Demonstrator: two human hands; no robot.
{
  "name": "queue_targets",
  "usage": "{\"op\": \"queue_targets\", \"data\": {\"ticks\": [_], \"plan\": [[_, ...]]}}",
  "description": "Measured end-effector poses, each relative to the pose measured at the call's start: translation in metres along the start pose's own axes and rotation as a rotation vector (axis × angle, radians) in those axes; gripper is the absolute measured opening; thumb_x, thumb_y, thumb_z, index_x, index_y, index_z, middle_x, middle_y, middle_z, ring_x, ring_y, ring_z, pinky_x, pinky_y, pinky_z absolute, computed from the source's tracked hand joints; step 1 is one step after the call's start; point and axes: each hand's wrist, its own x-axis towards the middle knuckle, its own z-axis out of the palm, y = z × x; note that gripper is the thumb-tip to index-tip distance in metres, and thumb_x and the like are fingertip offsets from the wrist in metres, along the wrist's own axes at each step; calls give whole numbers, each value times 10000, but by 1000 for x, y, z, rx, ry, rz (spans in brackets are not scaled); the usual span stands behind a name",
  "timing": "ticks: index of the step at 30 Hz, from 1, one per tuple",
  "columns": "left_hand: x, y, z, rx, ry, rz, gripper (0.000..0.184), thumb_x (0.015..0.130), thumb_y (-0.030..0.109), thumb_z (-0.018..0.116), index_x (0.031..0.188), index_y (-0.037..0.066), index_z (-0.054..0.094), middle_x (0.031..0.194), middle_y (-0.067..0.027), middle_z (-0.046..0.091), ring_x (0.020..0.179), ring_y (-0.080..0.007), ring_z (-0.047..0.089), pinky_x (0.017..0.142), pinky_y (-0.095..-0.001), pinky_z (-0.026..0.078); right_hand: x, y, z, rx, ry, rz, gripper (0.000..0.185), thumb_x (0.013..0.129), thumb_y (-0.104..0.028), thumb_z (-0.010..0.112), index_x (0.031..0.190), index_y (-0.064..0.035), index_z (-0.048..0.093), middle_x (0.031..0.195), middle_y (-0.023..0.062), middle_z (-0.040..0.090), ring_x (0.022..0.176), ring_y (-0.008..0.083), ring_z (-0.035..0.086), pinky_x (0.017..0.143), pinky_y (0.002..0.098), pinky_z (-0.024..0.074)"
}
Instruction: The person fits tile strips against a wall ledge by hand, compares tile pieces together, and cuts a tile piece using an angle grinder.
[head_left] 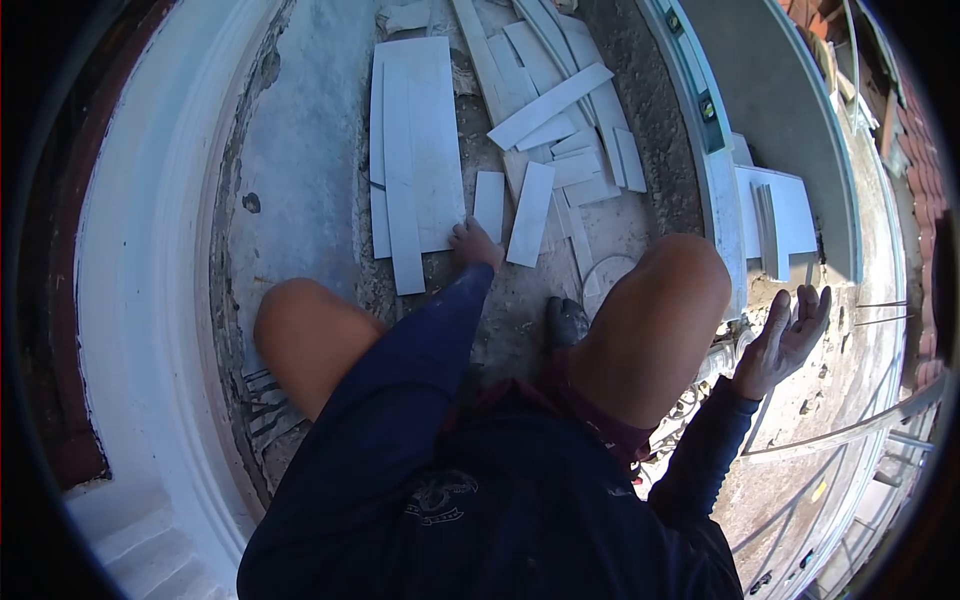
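Note:
My left hand reaches down to the floor, with bent, slightly parted fingers at the lower right corner of a wide white tile. A short white tile strip lies just beyond that hand. No grip on either piece is visible. On top of the wide tile rests a long narrow tile strip. Another cut strip lies to the right. My right hand is raised at the right, fingers apart and palm turned up, beside the ledge. I make out nothing held in it.
Several loose tile strips are piled farther up the floor. A low wall with a spirit level on it runs along the right. Beyond it, more tile pieces stand near my right hand. A plastered wall borders the left.

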Motion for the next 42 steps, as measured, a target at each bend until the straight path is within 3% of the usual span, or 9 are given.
{"op": "queue_targets", "data": {"ticks": [6,9,17,21,26,30,34,38,42], "plan": [[7,-2,-30,-228,-138,-89,819,676,278,810,1352,-2,444,1264,-231,532,1162,-389,552,989,-454,483,-10,-71,50,153,-57,-277,656,945,-160,653,1473,59,331,1344,242,498,1278,301,483,1036,422,406],[27,-17,-7,-665,-200,-37,815,668,273,806,1316,-57,437,1184,-250,600,1064,-367,627,954,-434,504,-19,-75,64,106,-128,-369,634,946,-138,634,1473,54,336,1363,250,495,1296,314,481,1053,434,396],[-3,67,-76,-862,214,316,751,696,178,799,1291,-69,413,1143,-220,633,1029,-291,650,910,-395,516,41,-52,76,136,-317,-306,417,926,-169,681,1280,28,582,1145,149,659,1069,237,630,928,387,486],[-19,128,-104,-927,219,653,706,713,166,792,1287,-34,433,1152,-196,620,1051,-294,630,928,-402,501,74,24,130,299,-942,281,455,929,-219,683,1279,53,579,976,101,697,858,138,638,761,272,505],[-63,158,-106,-845,-97,847,809,731,268,834,1374,-1,422,1171,-168,588,1045,-278,605,935,-398,490,23,95,177,581,-1110,653,381,917,-184,697,1230,18,618,905,52,707,777,108,648,671,267,518],[-71,153,-106,-905,-389,849,821,763,344,788,1412,-10,431,1247,-199,555,1137,-324,577,963,-400,478,22,101,156,598,-827,507,345,922,-160,699,1218,2,626,904,40,712,727,81,629,646,248,495],[-38,137,-102,-825,-217,668,647,875,365,723,1353,-19,516,1147,-155,592,919,-224,623,824,-353,511,90,61,89,349,-413,273,382,970,-112,613,1338,-20,564,835,14,688,661,36,577,568,206,438],[11,111,-89,-827,-58,508,487,935,315,674,1271,-26,584,948,-104,673,773,-169,624,746,-312,505,167,138,41,269,-140,269,461,956,-136,628,1395,-27,535,802,53,698,653,57,589,565,225,457],[22,96,-80,-842,-94,418,462,944,305,661,1245,-40,598,934,-91,681,793,-146,621,750,-302,502,191,283,14,-350,-228,184,541,837,-215,732,1290,53,605,996,163,732,860,198,696,776,319,554]]}}
